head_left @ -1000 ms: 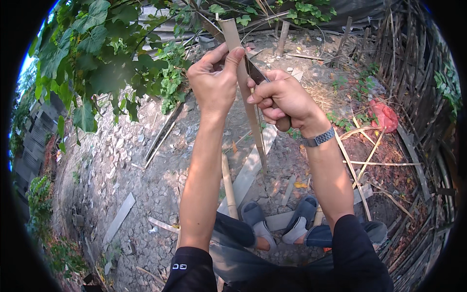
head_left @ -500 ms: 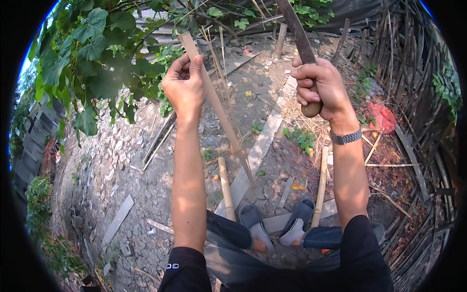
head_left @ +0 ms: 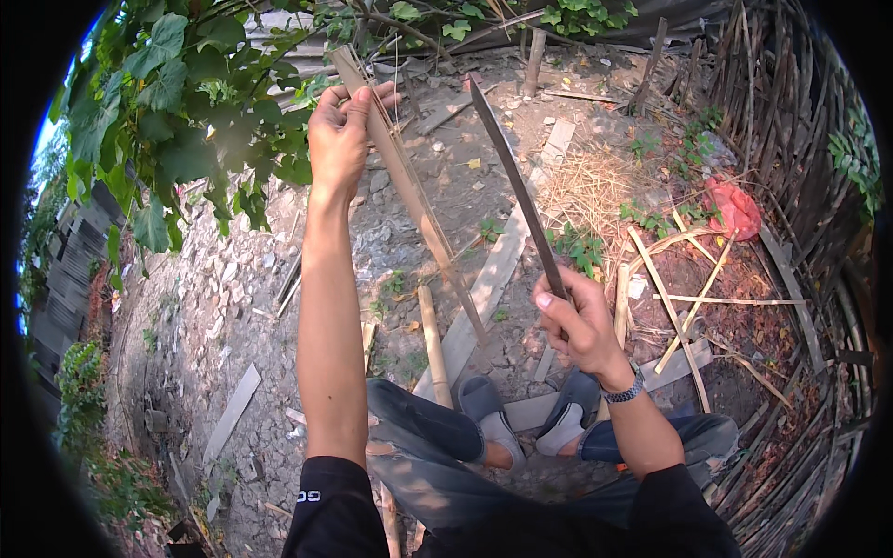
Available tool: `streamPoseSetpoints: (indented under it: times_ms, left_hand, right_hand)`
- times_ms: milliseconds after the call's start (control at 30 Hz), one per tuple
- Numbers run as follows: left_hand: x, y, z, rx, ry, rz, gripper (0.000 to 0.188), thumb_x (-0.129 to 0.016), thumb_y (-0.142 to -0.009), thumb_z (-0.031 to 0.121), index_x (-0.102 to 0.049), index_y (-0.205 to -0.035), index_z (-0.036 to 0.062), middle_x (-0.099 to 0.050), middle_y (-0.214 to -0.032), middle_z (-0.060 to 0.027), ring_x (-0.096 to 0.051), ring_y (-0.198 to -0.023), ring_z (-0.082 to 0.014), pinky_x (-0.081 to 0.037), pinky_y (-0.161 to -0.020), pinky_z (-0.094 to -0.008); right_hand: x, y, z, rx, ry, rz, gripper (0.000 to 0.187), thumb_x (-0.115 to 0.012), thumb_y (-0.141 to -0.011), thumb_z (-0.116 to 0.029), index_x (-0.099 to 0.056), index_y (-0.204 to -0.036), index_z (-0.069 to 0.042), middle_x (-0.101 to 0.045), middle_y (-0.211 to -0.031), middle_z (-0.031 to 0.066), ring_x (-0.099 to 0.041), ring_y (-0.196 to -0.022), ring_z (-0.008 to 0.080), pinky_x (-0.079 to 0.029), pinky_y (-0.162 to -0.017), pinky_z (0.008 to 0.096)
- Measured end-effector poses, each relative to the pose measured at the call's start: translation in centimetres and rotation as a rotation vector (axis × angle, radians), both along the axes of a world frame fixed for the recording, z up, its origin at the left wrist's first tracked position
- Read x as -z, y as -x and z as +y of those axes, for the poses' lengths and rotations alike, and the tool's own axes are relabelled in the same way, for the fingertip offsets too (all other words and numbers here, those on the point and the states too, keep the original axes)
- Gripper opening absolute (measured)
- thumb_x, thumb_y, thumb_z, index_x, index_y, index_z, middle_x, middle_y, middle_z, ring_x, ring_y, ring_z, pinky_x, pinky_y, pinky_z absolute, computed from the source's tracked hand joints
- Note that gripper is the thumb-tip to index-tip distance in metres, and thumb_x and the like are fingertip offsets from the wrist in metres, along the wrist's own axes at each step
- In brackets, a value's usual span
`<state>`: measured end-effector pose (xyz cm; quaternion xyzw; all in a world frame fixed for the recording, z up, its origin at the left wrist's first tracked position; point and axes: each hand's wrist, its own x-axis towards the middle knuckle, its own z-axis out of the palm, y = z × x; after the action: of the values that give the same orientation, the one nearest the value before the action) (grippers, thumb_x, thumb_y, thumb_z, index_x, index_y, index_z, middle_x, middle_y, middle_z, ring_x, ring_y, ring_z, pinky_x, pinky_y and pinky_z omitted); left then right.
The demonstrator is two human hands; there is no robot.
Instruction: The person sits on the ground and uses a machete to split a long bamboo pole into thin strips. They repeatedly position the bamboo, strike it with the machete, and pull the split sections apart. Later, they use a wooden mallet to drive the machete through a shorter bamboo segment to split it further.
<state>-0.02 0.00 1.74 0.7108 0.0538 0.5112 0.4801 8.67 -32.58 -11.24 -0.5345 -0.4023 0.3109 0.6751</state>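
Observation:
My left hand (head_left: 337, 139) grips a long, flat bamboo strip (head_left: 409, 193) near its upper end, thumb across the front and some fingertips showing past the far edge. The strip slants down to the right, its lower end near the ground ahead of my feet. Thin splinters run along its right edge. My right hand (head_left: 581, 321) is closed round the handle of a long, dark-bladed knife (head_left: 513, 177), lower and to the right. The blade points up and leftward, apart from the strip. The handle is mostly hidden in my fingers.
Bamboo poles (head_left: 433, 339) and a grey board (head_left: 498, 270) lie before my slippered feet (head_left: 484, 409). Loose strips (head_left: 674, 325), a straw heap (head_left: 591, 186) and a red bag (head_left: 733, 209) are at right, beside a stick fence (head_left: 791, 121). Leafy vines (head_left: 177, 112) hang at left.
My right hand has come down and slightly left with the knife, whose blade now shows whole. The left hand has shifted a little left, and its fingers extend further behind the strip.

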Motion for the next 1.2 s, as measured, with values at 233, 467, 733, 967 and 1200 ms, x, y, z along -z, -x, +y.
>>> streamPoseSetpoints:
  times_ms: [233, 467, 733, 967, 1200]
  left_hand:
    - [0.1, 0.1, 0.7, 0.041, 0.008, -0.01, 0.031, -0.062, -0.104, 0.023, -0.055, -0.118, -0.0045, -0.072, -0.117, -0.0212, -0.073, -0.105, -0.0251, -0.058, -0.088, -0.034]
    - [0.2, -0.6, -0.6, 0.058, 0.016, 0.011, 0.037, -0.065, -0.102, 0.031, -0.055, -0.119, 0.0, -0.072, -0.12, -0.0189, -0.072, -0.109, -0.0253, -0.057, -0.094, -0.0367]
    - [0.1, -1.2, -1.6, 0.075, 0.017, 0.005, 0.033, -0.062, -0.104, 0.026, -0.054, -0.121, -0.0006, -0.072, -0.119, -0.0202, -0.073, -0.106, -0.0242, -0.058, -0.092, -0.0346]
    - [0.1, -1.3, -1.7, 0.051, 0.029, 0.002, 0.031, -0.063, -0.103, 0.025, -0.056, -0.12, 0.0, -0.072, -0.118, -0.0202, -0.073, -0.106, -0.0254, -0.059, -0.089, -0.0348]
    - [-0.1, -1.9, -2.7, 0.089, 0.006, -0.017, 0.028, -0.065, -0.102, 0.019, -0.058, -0.115, -0.0054, -0.075, -0.111, -0.0204, -0.074, -0.1, -0.023, -0.059, -0.088, -0.0341]
  right_hand:
    - [6.7, 2.5, -0.7, -0.038, 0.248, -0.045, 0.042, -0.056, -0.102, -0.039, -0.064, -0.086, -0.001, -0.049, -0.055, 0.001, -0.047, -0.05, 0.0086, -0.036, -0.049, 0.0288]
    - [6.7, 2.1, 0.6, -0.056, 0.281, -0.116, 0.049, -0.053, -0.104, -0.044, -0.065, -0.085, -0.001, -0.05, -0.056, 0.0038, -0.05, -0.054, 0.0127, -0.038, -0.053, 0.0329]
    - [7.5, 2.3, 0.6, -0.007, 0.262, -0.137, 0.043, -0.052, -0.105, -0.038, -0.064, -0.09, 0.0, -0.051, -0.059, 0.0068, -0.049, -0.054, 0.0151, -0.038, -0.053, 0.0336]
    - [7.8, 2.3, 0.2, -0.028, 0.264, -0.194, 0.042, -0.049, -0.106, -0.039, -0.06, -0.088, -0.002, -0.045, -0.055, -0.0017, -0.043, -0.044, 0.0076, -0.035, -0.044, 0.0261]
    - [6.4, 2.0, 0.8, 0.036, 0.35, -0.239, 0.05, -0.052, -0.104, -0.042, -0.063, -0.088, 0.004, -0.055, -0.06, 0.0172, -0.058, -0.06, 0.0283, -0.044, -0.061, 0.0408]
